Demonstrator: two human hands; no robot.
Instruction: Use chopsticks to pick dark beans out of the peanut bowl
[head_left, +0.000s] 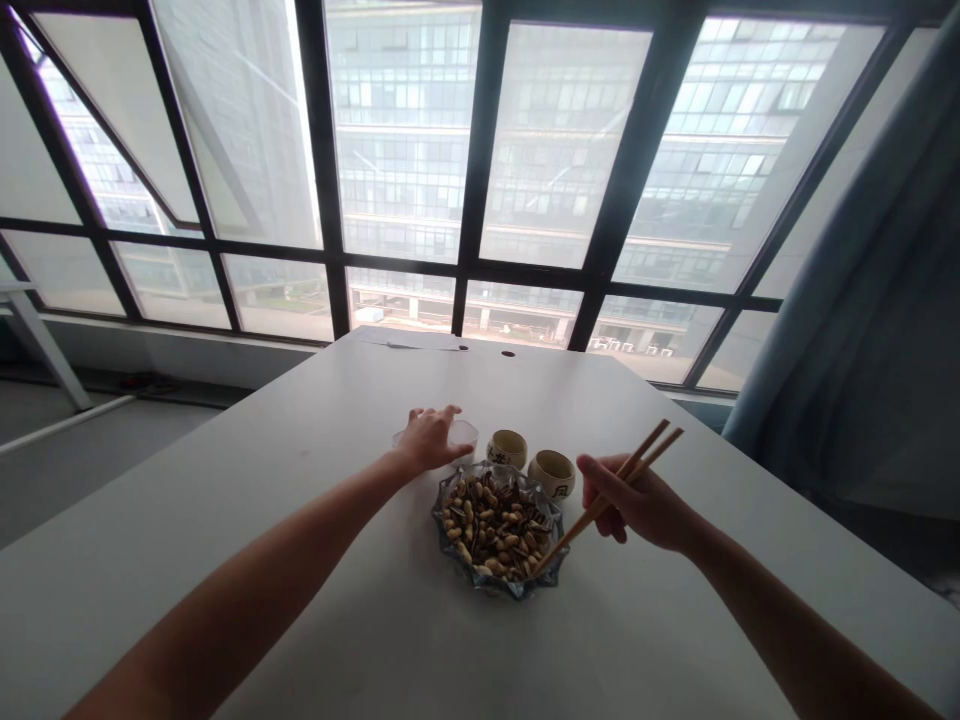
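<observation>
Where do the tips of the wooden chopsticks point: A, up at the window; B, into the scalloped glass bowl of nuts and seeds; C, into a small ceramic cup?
B: the right hand holds the wooden chopsticks with tips down in the scalloped glass bowl.

Your left hand (431, 438) hides most of clear cup (460, 433) — cup markings (498, 455) too small to read; chopstick tips (541, 566) lost among nuts.

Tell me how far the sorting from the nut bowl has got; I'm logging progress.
Done: nothing clearly; whether the two ceramic cups hold anything can't be seen. In hand: the right hand holds chopsticks with tips in the glass bowl, while the left hand rests on a clear plastic cup. Left: the bowl's heap of peanuts and seeds.
</observation>
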